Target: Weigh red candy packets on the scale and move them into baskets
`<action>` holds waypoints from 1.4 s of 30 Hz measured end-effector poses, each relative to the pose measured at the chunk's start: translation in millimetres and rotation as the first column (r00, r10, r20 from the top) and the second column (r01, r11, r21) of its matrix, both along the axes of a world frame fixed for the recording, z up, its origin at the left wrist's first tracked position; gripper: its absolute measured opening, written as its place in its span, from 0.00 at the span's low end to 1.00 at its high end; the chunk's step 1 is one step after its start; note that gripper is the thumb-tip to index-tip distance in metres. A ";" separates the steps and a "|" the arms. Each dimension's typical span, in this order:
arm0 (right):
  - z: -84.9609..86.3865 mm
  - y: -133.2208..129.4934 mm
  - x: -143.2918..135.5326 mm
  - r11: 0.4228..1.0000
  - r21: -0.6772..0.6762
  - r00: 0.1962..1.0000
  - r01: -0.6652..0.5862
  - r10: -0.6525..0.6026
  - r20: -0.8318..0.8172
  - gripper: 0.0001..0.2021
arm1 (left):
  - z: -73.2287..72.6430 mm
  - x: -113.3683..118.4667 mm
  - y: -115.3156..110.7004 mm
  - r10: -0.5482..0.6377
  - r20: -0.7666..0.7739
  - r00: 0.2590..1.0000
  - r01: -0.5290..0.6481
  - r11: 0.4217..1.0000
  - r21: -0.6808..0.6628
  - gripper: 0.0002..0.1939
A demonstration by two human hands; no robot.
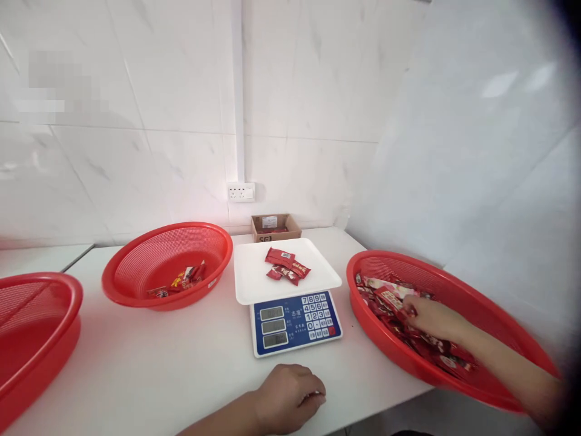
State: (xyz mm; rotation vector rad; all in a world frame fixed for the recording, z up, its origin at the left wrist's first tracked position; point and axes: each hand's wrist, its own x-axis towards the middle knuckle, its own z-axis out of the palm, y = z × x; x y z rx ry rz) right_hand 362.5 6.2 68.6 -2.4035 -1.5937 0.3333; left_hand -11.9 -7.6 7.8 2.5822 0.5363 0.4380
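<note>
My left hand (290, 396) rests on the white table in front of the scale, fingers curled in and nothing visible in them. Reaching into the right red basket (499, 324), my right hand (426, 318) has its fingers closed at a red snack packet (389, 297) among many others; its fingertips are partly hidden. Between the hands and the wall stands a digital scale (297, 324) with a blue keypad panel. On its white pan (254, 281) lies a small pile of red packets (288, 266).
A second red basket (136, 272), left of the scale, holds a few packets. Another red basket (40, 351) is cut off at the left edge. Behind the scale sits a small cardboard box (276, 227) with red packets inside. A socket (241, 192) is on the tiled wall.
</note>
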 end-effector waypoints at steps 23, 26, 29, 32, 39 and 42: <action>62.3 102.8 -189.4 0.877 0.270 0.873 -0.398 0.453 -0.181 0.11 | -7.7 -1.5 -0.9 -0.016 -0.017 1.000 0.016 0.999 0.045 0.10; 54.3 112.9 -196.9 0.868 0.239 0.864 -0.436 0.478 -0.161 0.15 | -7.4 -1.2 -0.9 -0.015 -0.021 1.000 0.016 0.998 0.061 0.10; 45.6 116.2 -197.8 0.821 0.166 0.821 -0.546 0.564 -0.090 0.12 | -7.7 -1.4 -0.8 -0.019 -0.017 1.000 0.021 0.997 0.073 0.10; 42.3 114.2 -196.7 0.792 0.141 0.794 -0.593 0.605 -0.056 0.10 | -7.6 -1.7 -0.8 -0.015 -0.019 1.000 0.017 0.997 0.074 0.10; 65.2 89.0 -192.2 0.913 0.366 0.869 -0.182 0.323 -0.375 0.16 | -7.4 -1.3 0.0 -0.021 -0.017 1.000 0.022 0.998 0.051 0.10; 63.0 75.2 -186.4 0.884 0.467 0.773 0.008 0.290 -0.564 0.16 | -8.0 -1.3 0.2 -0.022 -0.016 1.000 0.022 0.999 0.038 0.10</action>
